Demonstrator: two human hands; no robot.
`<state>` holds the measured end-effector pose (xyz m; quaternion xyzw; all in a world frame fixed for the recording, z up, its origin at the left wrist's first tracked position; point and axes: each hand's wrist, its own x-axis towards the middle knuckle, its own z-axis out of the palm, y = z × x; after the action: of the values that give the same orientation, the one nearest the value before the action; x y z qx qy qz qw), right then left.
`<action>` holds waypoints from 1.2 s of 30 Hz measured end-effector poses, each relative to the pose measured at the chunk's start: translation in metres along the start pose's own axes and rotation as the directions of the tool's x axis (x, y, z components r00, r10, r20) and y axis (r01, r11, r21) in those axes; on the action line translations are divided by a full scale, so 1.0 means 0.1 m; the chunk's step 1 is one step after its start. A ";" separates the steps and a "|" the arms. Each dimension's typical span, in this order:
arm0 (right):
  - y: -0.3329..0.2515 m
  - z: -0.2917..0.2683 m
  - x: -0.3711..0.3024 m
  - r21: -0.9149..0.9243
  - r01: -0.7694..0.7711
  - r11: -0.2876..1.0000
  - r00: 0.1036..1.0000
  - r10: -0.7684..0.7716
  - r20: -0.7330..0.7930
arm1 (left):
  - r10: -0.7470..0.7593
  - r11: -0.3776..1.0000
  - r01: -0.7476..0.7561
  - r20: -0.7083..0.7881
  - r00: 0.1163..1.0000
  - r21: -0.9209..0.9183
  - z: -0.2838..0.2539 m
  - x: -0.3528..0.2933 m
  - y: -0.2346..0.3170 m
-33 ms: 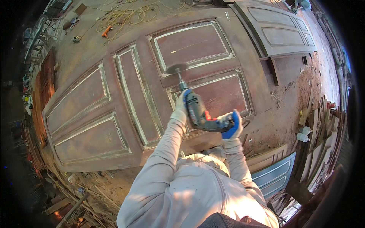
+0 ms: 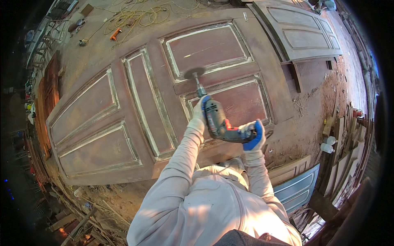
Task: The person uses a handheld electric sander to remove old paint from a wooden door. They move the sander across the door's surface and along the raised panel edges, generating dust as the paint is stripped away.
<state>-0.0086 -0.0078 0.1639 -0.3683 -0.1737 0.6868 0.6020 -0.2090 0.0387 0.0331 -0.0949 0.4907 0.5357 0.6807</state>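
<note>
A dark power drill [image 2: 216, 119] with red parts is held across the front of my body. My left hand [image 2: 198, 111], in a white and blue glove, wraps round its front body. My right hand [image 2: 257, 136], gloved the same way, is closed on its rear handle. From the chuck a shaft leads to a round sanding disc [image 2: 194, 73], over the rail between two panels of a large brown wooden door [image 2: 269, 78]. Whether the disc touches the wood I cannot tell. Pale, roughened edging runs round the recessed panels of the door, which lies flat.
Yellow cable [image 2: 135, 18] lies coiled beyond the door, near an orange tool [image 2: 115, 34]. A greyish panelled door [image 2: 301, 35] rests at the far right. Nearer right are white plastic bottles [image 2: 327, 148], wood offcuts [image 2: 340, 164] and a blue-grey panel [image 2: 298, 186].
The drill and both my hands have shifted slightly to the right. The disc has moved a little the same way across the rail.
</note>
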 end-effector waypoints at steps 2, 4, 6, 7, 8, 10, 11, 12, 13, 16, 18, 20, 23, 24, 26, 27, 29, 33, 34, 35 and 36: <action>-0.08 -0.08 0.10 0.065 -0.026 0.998 0.998 0.030 -0.053 | -0.010 0.997 0.012 -0.021 1.000 0.078 0.16 0.14 -0.06; -0.07 -0.13 0.10 0.063 -0.048 0.997 0.997 0.052 -0.063 | -0.033 0.997 0.035 -0.026 0.999 0.068 0.10 0.13 -0.03; 0.08 -0.11 0.10 0.098 -0.099 0.990 0.995 0.099 0.010 | -0.030 0.998 0.028 -0.041 0.999 -0.048 -0.05 0.06 0.07; 0.18 -0.08 0.11 0.077 -0.108 0.991 0.994 0.107 0.015 | -0.022 0.998 0.021 -0.008 1.000 -0.054 -0.16 0.02 0.17; 0.27 -0.06 0.11 0.062 -0.146 0.987 0.988 0.149 -0.035 | 0.015 0.998 -0.018 -0.054 0.998 -0.054 -0.26 -0.03 0.22; 0.39 -0.03 0.08 0.031 -0.152 0.988 0.987 0.153 -0.056 | -0.016 0.995 0.009 -0.064 0.998 -0.102 -0.39 -0.05 0.28; 0.39 -0.04 0.07 0.052 -0.137 0.989 0.988 0.140 -0.067 | -0.029 0.997 0.026 -0.052 0.998 -0.075 -0.39 -0.03 0.27; 0.37 -0.05 0.06 0.080 -0.120 0.989 0.991 0.125 -0.056 | -0.044 0.998 0.041 -0.068 0.997 -0.046 -0.37 0.02 0.25; 0.35 -0.07 0.06 0.100 -0.101 0.990 0.995 0.103 -0.014 | -0.054 0.999 0.052 -0.121 0.991 -0.014 -0.33 0.07 0.21; 0.26 -0.15 0.06 0.124 -0.097 0.988 0.994 0.103 -0.042 | 0.076 0.997 -0.075 -0.070 0.995 0.016 -0.27 0.11 0.12; 0.30 -0.17 0.04 0.162 -0.136 0.977 0.987 0.147 -0.062 | 0.037 0.999 -0.036 -0.109 0.993 0.009 -0.29 0.05 0.14; 0.47 -0.11 0.03 0.177 -0.122 0.977 0.992 0.126 -0.011 | 0.043 0.998 -0.048 -0.106 0.993 -0.042 -0.38 -0.06 0.27; 0.53 -0.08 0.00 0.087 -0.136 0.987 0.988 0.141 -0.056 | 0.083 0.997 -0.081 -0.145 0.986 0.017 -0.40 -0.13 0.35; 0.50 -0.08 -0.01 0.143 -0.140 0.980 0.984 0.154 -0.091 | 0.055 0.998 -0.048 -0.138 0.989 0.049 -0.38 -0.13 0.32; 0.37 -0.13 0.00 0.184 -0.126 0.975 0.991 0.133 -0.028 | 0.015 0.998 -0.007 -0.149 0.989 0.059 -0.29 -0.08 0.24; 0.31 -0.15 0.01 0.150 -0.111 0.982 0.992 0.119 -0.047 | 0.058 0.998 -0.053 -0.129 0.990 0.043 -0.28 -0.07 0.21; 0.30 -0.15 0.01 0.136 -0.124 0.983 0.990 0.132 -0.051 | 0.037 0.999 -0.034 -0.139 0.990 0.023 -0.28 -0.07 0.17; 0.46 -0.10 0.03 0.107 -0.228 0.968 0.970 0.235 -0.059 | 0.089 0.995 -0.077 -0.199 0.976 0.066 -0.42 -0.19 0.31; 0.47 -0.10 0.02 0.083 -0.235 0.968 0.968 0.241 -0.071 | 0.147 0.987 -0.131 -0.187 0.971 0.096 -0.44 -0.23 0.32; 0.47 -0.10 0.03 0.060 -0.241 0.969 0.966 0.245 -0.083 | 0.119 0.992 -0.112 -0.160 0.980 0.052 -0.42 -0.23 0.33; 0.45 -0.12 0.04 0.070 -0.227 0.971 0.969 0.232 -0.078 | 0.104 0.995 -0.103 -0.152 0.983 0.015 -0.39 -0.22 0.31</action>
<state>-0.0313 -0.0161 0.1241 -0.3967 -0.0829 0.7404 0.5362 -0.2549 0.0117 0.0431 -0.1076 0.5475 0.5598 0.6126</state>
